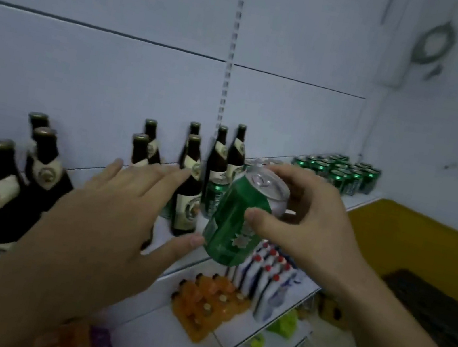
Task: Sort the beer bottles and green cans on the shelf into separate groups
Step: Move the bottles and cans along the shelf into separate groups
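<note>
The right hand (312, 226) grips a green can (239, 220) clear of the shelf (367, 199), its long axis tilted top-rightward toward the can group (340, 170) standing well beyond that hand, while the left hand (111, 214), fingers spread and empty, hovers before the beer bottles (189, 185).

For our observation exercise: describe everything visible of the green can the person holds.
The green can looks like shiny metal, with silver top, pull tab and a pale star-like mark. It is tilted, top to the right, off the shelf. The right hand grips it; the left hand seems to touch its base with the thumb.
</note>
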Available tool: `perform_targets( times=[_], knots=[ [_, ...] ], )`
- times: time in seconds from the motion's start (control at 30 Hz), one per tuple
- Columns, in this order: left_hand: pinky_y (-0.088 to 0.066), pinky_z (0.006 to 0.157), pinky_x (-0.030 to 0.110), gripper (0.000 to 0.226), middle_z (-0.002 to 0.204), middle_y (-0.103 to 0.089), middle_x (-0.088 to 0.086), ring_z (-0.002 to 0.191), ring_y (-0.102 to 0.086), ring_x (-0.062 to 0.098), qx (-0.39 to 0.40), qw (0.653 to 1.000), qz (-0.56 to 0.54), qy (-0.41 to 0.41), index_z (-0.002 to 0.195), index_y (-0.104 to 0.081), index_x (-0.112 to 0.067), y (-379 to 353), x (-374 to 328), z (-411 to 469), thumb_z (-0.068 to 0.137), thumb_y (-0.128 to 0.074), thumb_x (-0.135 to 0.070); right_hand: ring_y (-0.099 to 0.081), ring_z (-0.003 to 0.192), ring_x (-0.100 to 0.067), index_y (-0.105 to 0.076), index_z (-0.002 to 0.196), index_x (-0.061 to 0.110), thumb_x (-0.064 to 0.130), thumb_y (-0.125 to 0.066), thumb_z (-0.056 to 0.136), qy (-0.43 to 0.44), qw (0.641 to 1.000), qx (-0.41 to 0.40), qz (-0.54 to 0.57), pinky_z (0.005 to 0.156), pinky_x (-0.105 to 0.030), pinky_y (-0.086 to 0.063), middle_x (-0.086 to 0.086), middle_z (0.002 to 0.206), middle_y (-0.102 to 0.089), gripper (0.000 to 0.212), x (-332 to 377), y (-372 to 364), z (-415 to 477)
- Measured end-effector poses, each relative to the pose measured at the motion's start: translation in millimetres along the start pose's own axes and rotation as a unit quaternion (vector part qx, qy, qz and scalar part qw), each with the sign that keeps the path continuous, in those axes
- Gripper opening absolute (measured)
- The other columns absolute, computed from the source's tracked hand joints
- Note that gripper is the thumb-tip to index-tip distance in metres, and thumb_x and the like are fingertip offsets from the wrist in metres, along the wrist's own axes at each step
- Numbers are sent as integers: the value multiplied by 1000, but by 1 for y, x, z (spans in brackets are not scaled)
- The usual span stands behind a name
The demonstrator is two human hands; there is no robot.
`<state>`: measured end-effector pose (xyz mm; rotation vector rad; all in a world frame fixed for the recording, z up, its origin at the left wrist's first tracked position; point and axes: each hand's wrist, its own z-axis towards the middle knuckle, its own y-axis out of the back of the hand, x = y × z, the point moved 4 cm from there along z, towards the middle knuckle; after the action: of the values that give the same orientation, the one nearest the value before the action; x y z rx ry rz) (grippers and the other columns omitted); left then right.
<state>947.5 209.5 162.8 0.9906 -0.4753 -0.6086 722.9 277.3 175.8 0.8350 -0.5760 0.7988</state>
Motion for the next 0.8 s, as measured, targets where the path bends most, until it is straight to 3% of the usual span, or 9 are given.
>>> perform_targets(
  times=[0.07,0.17,0.3,0.53,0.8],
  knots=[
    [-27,119,41,85,150,-50,-12,136,-50,13,16,1000,-16,-17,155,-37,-32,-20,-42,16,91,-22,-84,-69,102,-3,-67,119,32,27,-87,79,-26,999,-15,-12,81,-29,-61,16,110,-72,45,-28,34,-21],
    [-11,124,35,89,160,-30,-25,147,-31,3,50,997,-58,-30,160,-16,-43,-55,-102,39,84,-14,-91,-67,101,1,-66,115,37,30,-86,78,-54,998,-28,-33,81,-23,-58,21,108,-71,42,-70,87,-43],
    [3,124,32,96,165,-11,-26,153,-11,1,99,991,-85,-31,160,1,-44,-96,-164,65,77,-3,-91,-64,103,4,-65,118,39,37,-84,78,-73,996,-31,-51,83,-20,-55,24,110,-69,44,-119,140,-61],
    [1,125,33,96,166,-20,-19,153,-17,4,83,992,-99,-15,161,-10,-39,-143,-223,122,79,-3,-88,-64,105,4,-65,123,39,38,-84,80,-89,996,-23,-21,85,-19,-56,24,113,-69,47,-194,182,-49],
    [2,124,35,88,165,-22,-20,152,-19,3,65,994,-87,6,161,-13,-40,-212,-230,205,86,-11,-86,-58,103,14,-59,114,50,37,-81,85,-59,998,5,-4,83,-5,-47,39,107,-62,39,-281,187,18]
  ],
)
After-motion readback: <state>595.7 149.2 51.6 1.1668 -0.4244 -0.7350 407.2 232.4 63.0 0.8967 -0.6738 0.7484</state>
